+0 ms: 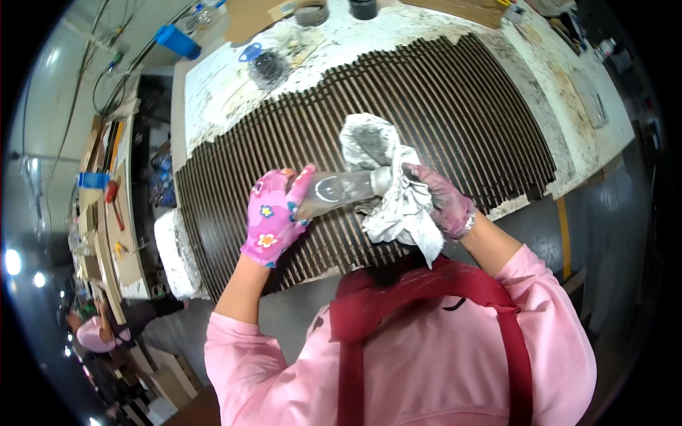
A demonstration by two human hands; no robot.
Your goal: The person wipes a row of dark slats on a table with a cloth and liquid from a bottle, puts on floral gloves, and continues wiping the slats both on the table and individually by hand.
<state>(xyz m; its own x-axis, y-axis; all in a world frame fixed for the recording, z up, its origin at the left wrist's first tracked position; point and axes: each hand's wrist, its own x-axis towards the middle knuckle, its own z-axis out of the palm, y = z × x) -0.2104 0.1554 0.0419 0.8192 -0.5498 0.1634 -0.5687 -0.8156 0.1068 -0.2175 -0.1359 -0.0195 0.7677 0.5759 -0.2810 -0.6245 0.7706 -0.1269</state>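
My left hand point(279, 213), in a pink flowered glove, is wrapped round the base of a clear plastic bottle point(341, 190). The bottle lies tilted on its side, its white cap end pointing right into a crumpled white rag point(402, 206) smeared with black. My right hand point(444, 201), in a stained pinkish glove, grips the rag close to the cap. Part of its fingers is hidden by the cloth. Beneath both hands many dark, narrow strips point(284, 135) lie side by side across the table.
The white table point(575, 142) is spotted with dark stains. At its far side stand a clear container of dark stuff point(268, 69), a blue cup point(177, 42) and a black pot point(363, 8). A white foam block point(176, 253) sits by the left edge. Another person point(99, 332) is far left.
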